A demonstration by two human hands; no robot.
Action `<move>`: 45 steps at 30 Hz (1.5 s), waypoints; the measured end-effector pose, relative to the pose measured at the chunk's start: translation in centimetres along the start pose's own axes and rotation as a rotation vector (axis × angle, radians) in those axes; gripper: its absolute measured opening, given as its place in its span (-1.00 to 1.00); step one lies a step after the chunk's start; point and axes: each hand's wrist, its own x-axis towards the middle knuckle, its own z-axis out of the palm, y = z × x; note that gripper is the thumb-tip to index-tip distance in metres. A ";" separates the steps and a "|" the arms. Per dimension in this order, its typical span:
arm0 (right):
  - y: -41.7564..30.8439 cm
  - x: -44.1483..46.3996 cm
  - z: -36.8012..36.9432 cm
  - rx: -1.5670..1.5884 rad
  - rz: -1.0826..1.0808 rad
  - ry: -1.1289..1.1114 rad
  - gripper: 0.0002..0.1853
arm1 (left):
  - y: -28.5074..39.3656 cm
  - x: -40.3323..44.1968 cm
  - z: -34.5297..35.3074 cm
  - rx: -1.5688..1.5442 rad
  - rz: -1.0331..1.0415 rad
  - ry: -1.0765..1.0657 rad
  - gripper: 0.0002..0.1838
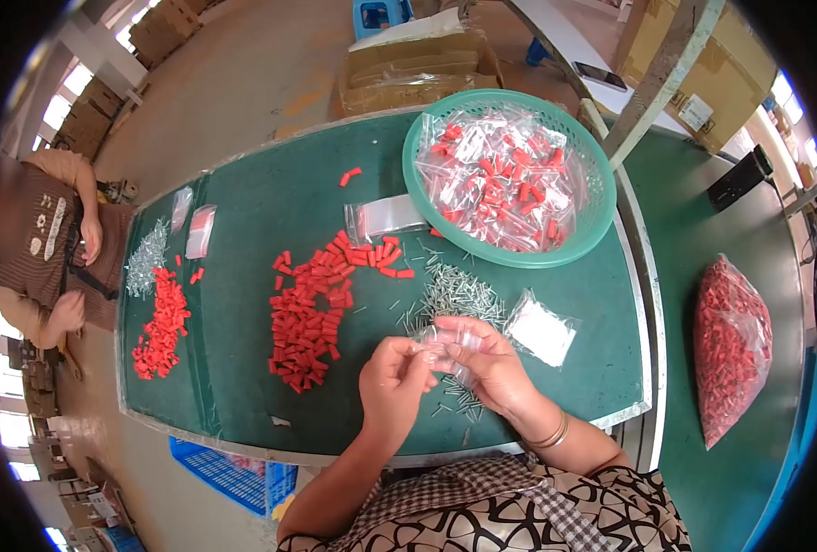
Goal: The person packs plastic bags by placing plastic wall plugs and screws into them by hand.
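Observation:
Between my two hands is a small clear plastic bag [464, 373], held over the near part of the green table. My left hand [396, 379] pinches its left edge with thumb and fingers. On the other side my right hand [491, 365] grips it, fingers closed round the plastic. What the bag holds, if anything, is hard to make out. Just beyond my hands lies a heap of metal screws [463, 296], some also showing below them. A pile of red plastic plugs [309, 317] spreads to the left. Flat bags with white contents [541, 328] rest to the right.
A green basket [417, 189] of filled bags stands at the table's back right, beside a stack of flat bags [390, 216]. Another person [50, 239] sits at the left end near more red plugs [162, 322]. A large sack of red plugs [732, 345] lies on the right-hand table.

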 end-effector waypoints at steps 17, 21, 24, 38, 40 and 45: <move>-0.3 -0.6 0.9 -0.369 -0.046 0.177 -0.89 | -0.2 -1.0 -1.7 -0.101 0.027 0.067 -0.87; 0.3 -1.0 0.7 -0.523 -0.156 0.142 -0.90 | 0.8 -0.8 -1.0 -0.012 0.058 0.030 -0.77; 0.6 -1.0 0.6 -0.652 -0.207 0.112 -0.84 | 0.6 -0.5 -1.7 -0.092 -0.111 -0.150 -0.73; -0.7 -0.8 0.3 -0.423 0.081 0.049 -0.85 | -0.1 -0.2 -2.0 -0.064 -0.020 -0.035 -0.82; -0.9 -0.7 0.3 -0.459 0.111 0.021 -0.87 | -0.1 -0.1 -2.4 -0.027 -0.015 -0.030 -0.79; -1.1 -0.7 0.4 -0.529 0.052 -0.030 -0.94 | -0.4 0.0 -2.7 0.029 0.007 -0.055 -0.77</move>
